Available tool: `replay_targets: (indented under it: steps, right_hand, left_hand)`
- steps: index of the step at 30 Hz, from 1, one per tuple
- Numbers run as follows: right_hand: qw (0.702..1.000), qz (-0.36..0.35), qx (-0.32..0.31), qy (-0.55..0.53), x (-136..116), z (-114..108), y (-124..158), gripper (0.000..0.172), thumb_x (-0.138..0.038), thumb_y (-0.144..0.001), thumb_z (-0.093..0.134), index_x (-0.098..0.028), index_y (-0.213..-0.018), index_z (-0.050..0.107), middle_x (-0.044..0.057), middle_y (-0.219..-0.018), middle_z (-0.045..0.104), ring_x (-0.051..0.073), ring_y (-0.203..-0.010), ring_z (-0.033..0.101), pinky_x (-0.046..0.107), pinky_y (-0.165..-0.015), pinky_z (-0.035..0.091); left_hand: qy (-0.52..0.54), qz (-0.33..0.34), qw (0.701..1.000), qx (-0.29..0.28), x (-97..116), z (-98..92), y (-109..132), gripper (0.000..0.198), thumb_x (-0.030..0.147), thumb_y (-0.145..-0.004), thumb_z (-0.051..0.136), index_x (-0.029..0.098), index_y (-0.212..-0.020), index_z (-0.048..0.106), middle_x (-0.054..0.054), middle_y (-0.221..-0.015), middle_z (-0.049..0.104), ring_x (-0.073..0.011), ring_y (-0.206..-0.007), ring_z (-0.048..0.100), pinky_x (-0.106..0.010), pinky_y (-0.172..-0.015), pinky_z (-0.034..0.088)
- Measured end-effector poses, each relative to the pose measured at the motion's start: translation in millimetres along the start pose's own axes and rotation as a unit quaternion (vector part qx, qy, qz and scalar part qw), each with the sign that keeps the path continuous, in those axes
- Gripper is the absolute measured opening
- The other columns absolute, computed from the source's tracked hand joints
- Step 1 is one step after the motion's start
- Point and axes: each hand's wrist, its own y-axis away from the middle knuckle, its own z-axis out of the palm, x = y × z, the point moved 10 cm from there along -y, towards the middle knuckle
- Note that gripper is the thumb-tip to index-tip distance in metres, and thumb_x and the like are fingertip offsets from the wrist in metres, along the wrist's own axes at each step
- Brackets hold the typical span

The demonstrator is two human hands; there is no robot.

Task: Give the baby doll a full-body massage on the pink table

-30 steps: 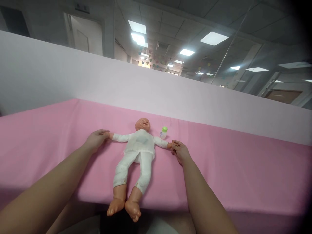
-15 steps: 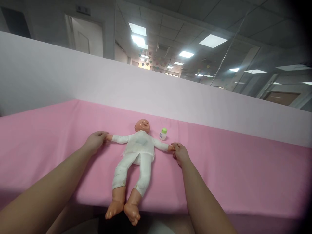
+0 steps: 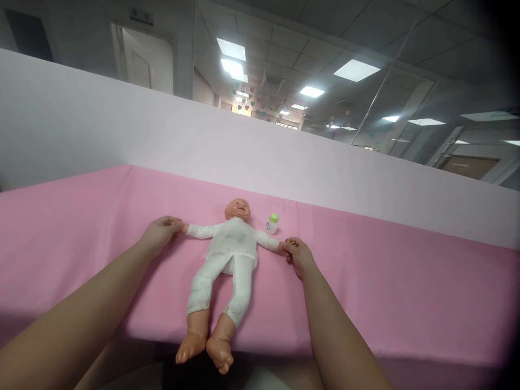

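A baby doll [image 3: 233, 238] in a white top and white trousers lies on its back on the pink-covered table [image 3: 365, 287]. Its arms are stretched out sideways, and its bare feet hang over the front edge. My left hand [image 3: 162, 233] is closed around the doll's hand on the left side. On the other side, my right hand [image 3: 298, 254] pinches the doll's other hand between thumb and fingers. Both of the doll's hands are mostly hidden by my fingers. Beside the doll's head stands a small clear bottle [image 3: 272, 224] with a green cap.
Behind the table runs a low white wall [image 3: 244, 146], with glass panels [image 3: 390, 92] above its right part. A door [image 3: 146, 62] shows at the back left. My legs are partly visible beneath the table's front edge.
My fingers have shifted slightly inward along the doll's hands, covering more of them. The doll and bottle have stayed in place.
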Motion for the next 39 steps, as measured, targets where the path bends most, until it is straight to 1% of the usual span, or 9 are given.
replay_targets:
  steps: [4, 8, 14, 17, 20, 26, 31, 35, 39]
  right_hand:
    - [1.0, 0.0, -0.001, 0.019, 1, 1, 0, 0.044, -0.051, -0.07, 0.087, -0.02, -0.079, 0.057, 0.002, -0.072, 0.069, 0.006, -0.044, 0.036, 0.021, -0.04, 0.027]
    - [0.999, 0.009, 0.028, 0.019, 6, -6, -5, 0.042, -0.059, -0.078, 0.078, -0.021, -0.083, 0.058, -0.003, -0.061, 0.06, 0.007, -0.042, 0.035, 0.021, -0.038, 0.025]
    - [0.997, 0.018, 0.079, -0.012, 10, -17, -9, 0.036, -0.044, -0.083, 0.074, -0.025, -0.111, 0.059, -0.003, -0.068, 0.062, 0.011, -0.047, 0.049, 0.022, -0.041, 0.037]
    - [0.997, 0.016, 0.075, -0.027, 8, -17, -9, 0.04, -0.036, -0.08, 0.077, -0.026, -0.115, 0.058, 0.0, -0.074, 0.064, 0.014, -0.055, 0.058, 0.026, -0.046, 0.046]
    - [0.998, 0.008, 0.06, -0.032, 6, -14, -8, 0.046, -0.03, -0.072, 0.084, -0.026, -0.111, 0.061, 0.002, -0.08, 0.065, 0.015, -0.059, 0.06, 0.028, -0.048, 0.049]
    - [1.0, -0.003, 0.018, -0.018, 1, -4, -3, 0.046, -0.034, -0.062, 0.091, -0.022, -0.095, 0.062, -0.003, -0.07, 0.061, 0.01, -0.05, 0.048, 0.023, -0.043, 0.036]
    - [1.0, -0.006, 0.009, 0.011, 1, -1, -2, 0.044, -0.046, -0.065, 0.091, -0.021, -0.084, 0.059, -0.005, -0.063, 0.058, 0.007, -0.045, 0.039, 0.021, -0.04, 0.026]
    - [1.0, -0.005, 0.025, 0.009, 4, -7, -4, 0.041, -0.056, -0.075, 0.082, -0.021, -0.085, 0.062, -0.006, -0.059, 0.054, 0.007, -0.043, 0.035, 0.021, -0.039, 0.025]
    - [0.999, 0.005, 0.047, -0.009, 9, -12, -7, 0.036, -0.051, -0.078, 0.079, -0.021, -0.093, 0.065, -0.004, -0.062, 0.056, 0.009, -0.045, 0.042, 0.022, -0.039, 0.03]
  left_hand:
    - [-0.009, -0.005, 1.0, 0.002, 2, 1.2, 3, 0.035, 0.042, -0.067, 0.084, 0.017, -0.087, 0.07, -0.004, -0.064, 0.068, -0.0157, -0.049, 0.057, -0.023, -0.041, 0.04]
    - [-0.002, -0.014, 1.0, 0.013, -4, -1.5, -1, 0.031, 0.039, -0.07, 0.082, 0.016, -0.086, 0.071, -0.005, -0.064, 0.067, -0.0158, -0.048, 0.058, -0.024, -0.041, 0.043]
    - [0.042, -0.027, 0.998, 0.025, -12, -3.8, -9, 0.045, 0.024, -0.07, 0.08, 0.013, -0.112, 0.069, -0.011, -0.087, 0.073, -0.0201, -0.063, 0.07, -0.031, -0.057, 0.058]
    - [0.054, -0.028, 0.998, 0.026, -13, -3.8, -9, 0.052, 0.019, -0.069, 0.081, 0.012, -0.119, 0.067, -0.012, -0.092, 0.073, -0.0202, -0.067, 0.071, -0.032, -0.062, 0.061]
    - [0.052, -0.024, 0.998, 0.017, -11, -2.1, -8, 0.055, 0.021, -0.067, 0.084, 0.013, -0.118, 0.067, -0.011, -0.091, 0.073, -0.0197, -0.067, 0.071, -0.031, -0.061, 0.06]
    - [0.019, -0.009, 1.0, -0.006, -2, 2.0, 0, 0.053, 0.032, -0.058, 0.09, 0.015, -0.105, 0.071, -0.007, -0.077, 0.073, -0.0165, -0.055, 0.064, -0.024, -0.046, 0.048]
    - [-0.002, -0.009, 1.0, -0.011, 4, 5.2, 7, 0.04, 0.042, -0.064, 0.087, 0.015, -0.091, 0.072, -0.004, -0.062, 0.067, -0.0151, -0.047, 0.057, -0.023, -0.04, 0.04]
    - [0.004, -0.014, 1.0, -0.003, 4, 5.5, 10, 0.034, 0.041, -0.071, 0.081, 0.015, -0.091, 0.072, -0.005, -0.064, 0.068, -0.0155, -0.05, 0.059, -0.024, -0.043, 0.044]
    - [0.027, -0.018, 0.999, 0.008, 1, 4.0, 6, 0.039, 0.029, -0.072, 0.078, 0.013, -0.106, 0.07, -0.007, -0.074, 0.071, -0.0169, -0.055, 0.064, -0.028, -0.053, 0.053]
